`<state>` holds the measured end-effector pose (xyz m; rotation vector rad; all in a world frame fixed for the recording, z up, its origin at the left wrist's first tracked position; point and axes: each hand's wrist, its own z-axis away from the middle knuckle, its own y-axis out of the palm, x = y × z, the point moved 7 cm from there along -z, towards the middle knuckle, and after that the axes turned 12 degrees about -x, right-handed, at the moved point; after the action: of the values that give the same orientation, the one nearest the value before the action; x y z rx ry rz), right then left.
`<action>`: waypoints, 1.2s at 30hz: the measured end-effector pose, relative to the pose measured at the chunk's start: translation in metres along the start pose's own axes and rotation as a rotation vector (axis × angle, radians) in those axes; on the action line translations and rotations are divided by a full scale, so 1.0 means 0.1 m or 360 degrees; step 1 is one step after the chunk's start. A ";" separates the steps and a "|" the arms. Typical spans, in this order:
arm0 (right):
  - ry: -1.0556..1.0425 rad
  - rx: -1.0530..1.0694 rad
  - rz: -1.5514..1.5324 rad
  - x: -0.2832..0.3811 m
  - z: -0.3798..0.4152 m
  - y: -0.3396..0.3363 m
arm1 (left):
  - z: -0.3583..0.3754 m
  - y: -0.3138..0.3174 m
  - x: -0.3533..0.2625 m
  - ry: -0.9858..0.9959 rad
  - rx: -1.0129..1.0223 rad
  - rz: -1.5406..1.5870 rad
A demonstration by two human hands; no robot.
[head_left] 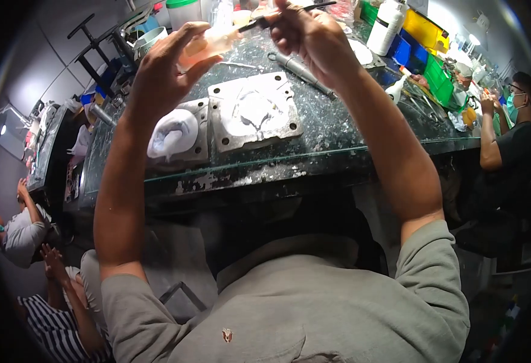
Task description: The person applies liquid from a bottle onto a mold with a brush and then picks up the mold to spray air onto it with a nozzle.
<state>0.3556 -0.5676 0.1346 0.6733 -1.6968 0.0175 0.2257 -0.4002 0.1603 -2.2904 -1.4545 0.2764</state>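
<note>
1 cam on head, fwd + down over chest, arms & bench, close-up, wide round view w/ dark edges

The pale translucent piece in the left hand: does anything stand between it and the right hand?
Only the slim dark tool, held in the right hand, spans the gap toward the pale translucent piece; whether its end touches is unclear. Nothing else visible stands between them; the square metal plate lies off that path.

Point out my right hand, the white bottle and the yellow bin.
Right hand (319, 43): head view, middle of hand.
White bottle (387, 28): head view, side of body.
Yellow bin (424, 30): head view, middle of side.
</note>
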 end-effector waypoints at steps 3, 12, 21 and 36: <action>-0.0328 0.0023 0.0223 0.12 -0.38 -0.26 | -0.04 0.04 0.33 -0.0248 0.0135 0.0109; -0.1179 0.0828 0.1230 0.20 0.21 0.18 | 0.44 0.08 0.82 -0.0937 0.0037 0.0625; -0.1392 0.0766 0.1254 0.19 0.26 0.12 | 0.61 0.23 0.59 -0.1345 0.0329 0.0805; -0.1657 0.0816 0.1073 0.13 0.37 0.15 | 0.66 0.48 0.42 -0.1390 0.0743 0.1212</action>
<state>0.3149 -0.5746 0.1425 0.4492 -2.9199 0.7023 0.2582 -0.3651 0.0826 -2.2712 -0.5705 1.7875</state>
